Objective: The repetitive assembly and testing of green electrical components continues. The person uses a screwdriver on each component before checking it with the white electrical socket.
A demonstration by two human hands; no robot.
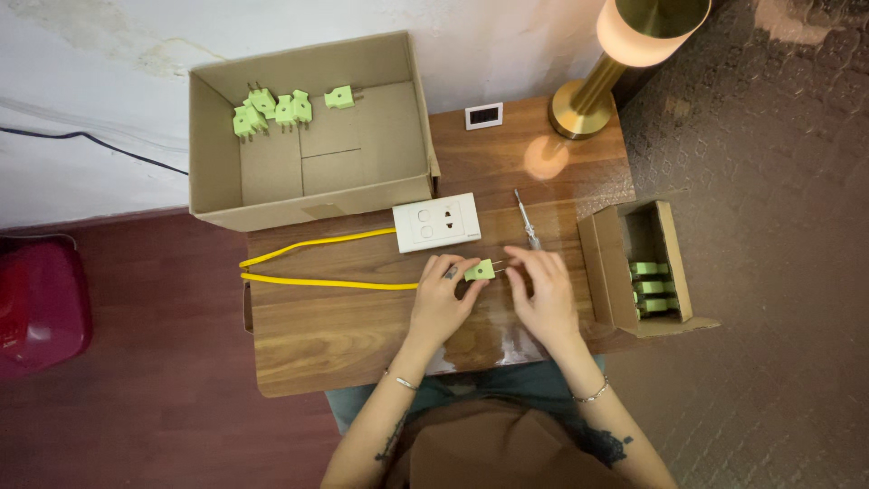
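Fingers of left hand [441, 299] pinch a blocky green plastic plug [480, 269]; right hand [543, 294] apparently rests half-curled, empty, on wood-grain table [344, 326]

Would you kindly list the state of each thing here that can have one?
Lamp: lit.
Large cardboard box: open, green plugs inside.
Small box: open, green plugs inside.
Green plug: held by left hand, prongs toward right hand.
Wall socket: nothing plugged in.
Screwdriver: lying unused.
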